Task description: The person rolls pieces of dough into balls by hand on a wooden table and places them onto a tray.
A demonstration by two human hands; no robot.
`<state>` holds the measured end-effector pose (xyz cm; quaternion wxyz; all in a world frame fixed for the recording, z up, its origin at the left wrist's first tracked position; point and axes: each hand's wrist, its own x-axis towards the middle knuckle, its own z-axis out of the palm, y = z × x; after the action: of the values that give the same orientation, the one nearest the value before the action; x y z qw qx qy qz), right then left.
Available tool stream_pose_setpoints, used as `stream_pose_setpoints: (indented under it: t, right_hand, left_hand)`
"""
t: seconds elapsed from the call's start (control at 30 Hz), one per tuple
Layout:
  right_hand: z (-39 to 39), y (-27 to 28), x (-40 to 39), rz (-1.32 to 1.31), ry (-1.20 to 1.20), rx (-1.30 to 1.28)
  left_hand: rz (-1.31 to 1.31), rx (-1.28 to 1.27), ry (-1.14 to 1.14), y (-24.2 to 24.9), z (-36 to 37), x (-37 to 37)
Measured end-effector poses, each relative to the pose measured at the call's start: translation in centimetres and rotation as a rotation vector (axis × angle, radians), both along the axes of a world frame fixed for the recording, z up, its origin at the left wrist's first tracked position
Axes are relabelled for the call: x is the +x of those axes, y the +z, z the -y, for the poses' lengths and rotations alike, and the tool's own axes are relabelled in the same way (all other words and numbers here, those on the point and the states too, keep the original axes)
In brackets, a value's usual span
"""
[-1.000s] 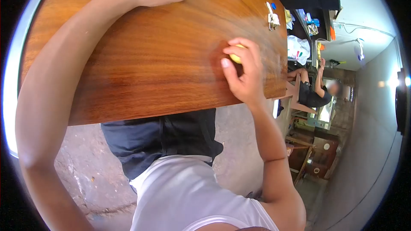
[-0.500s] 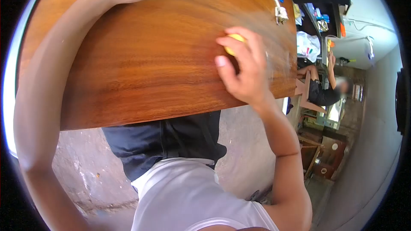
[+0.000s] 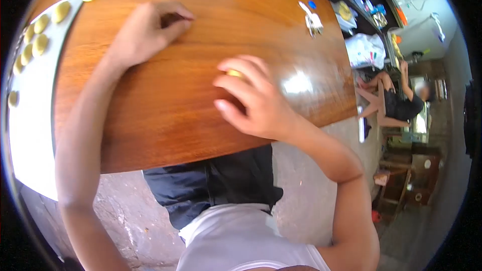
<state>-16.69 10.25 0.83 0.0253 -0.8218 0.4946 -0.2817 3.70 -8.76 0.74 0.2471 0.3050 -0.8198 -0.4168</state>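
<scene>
The right hand (image 3: 253, 100) cupped dough (image 3: 234, 74) mid-counter (image 3: 165, 115), bare wood around; left hand (image 3: 145, 32) lay curled, pieces (image 3: 40, 32) beyond.

Yellow dough piece (image 3: 234, 73) mostly under fingers (image 3: 241, 70)

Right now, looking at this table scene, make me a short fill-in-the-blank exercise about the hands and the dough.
1. The right hand covers a small ____ dough piece on the wooden table.
2. The left hand rests on the table with ____ in it.
3. Shaped dough pieces lie in a row on the ____ tray at the left.

Missing words: yellow; nothing; white
</scene>
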Motion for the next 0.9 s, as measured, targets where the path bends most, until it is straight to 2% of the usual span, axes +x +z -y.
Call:
stream_pose_setpoints:
  t: [0.1,0.17,0.2,0.27,0.3,0.43,0.53,0.57,0.63,0.77,0.9]
  right_hand:
    - [1.2,0.4,-4.4,-0.076,-0.129,-0.032]
    - [3.9,0.4,-5.8,-0.078,-0.204,-0.038]
    - [5.9,-0.3,-6.0,-0.032,-0.169,-0.112]
    - [8.7,-1.1,-4.9,0.043,-0.116,-0.216]
    - [9.3,-1.3,-3.6,0.069,-0.095,-0.195]
    - [4.5,-0.5,-0.2,0.124,0.038,-0.067]
    - [-0.7,1.0,-1.1,0.073,0.113,0.032]
    - [-0.9,1.3,-2.7,0.063,0.14,0.034]
    - [-1.0,1.0,-4.8,-0.107,0.047,-0.009]
    - [4.8,0.0,-8.2,-0.012,-0.096,-0.119]
    - [8.1,-0.8,-2.7,0.086,0.014,-0.17]
  left_hand:
    - [-0.005,-0.231,-0.007,-0.2,0.3,0.4]
    - [0.001,-0.195,-0.027,0.4,0.1,0.0]
    - [0.006,-0.224,-0.057,0.7,-0.2,-0.2]
    - [0.018,0.023,0.013,1.1,-0.5,0.0]
    - [0.02,-0.012,-0.006,1.0,-0.4,0.0]
    - [0.005,-0.123,-0.003,0.8,-0.3,0.2]
    - [-0.008,-0.168,0.018,0.9,-0.3,0.2]
    - [-0.004,-0.114,0.013,1.1,-0.4,0.1]
    - [-0.016,-0.078,-0.003,1.0,-0.4,0.4]
    - [-0.013,-0.097,-0.051,0.8,0.1,0.2]
    - [0.008,-0.092,-0.01,0.8,-0.1,0.0]
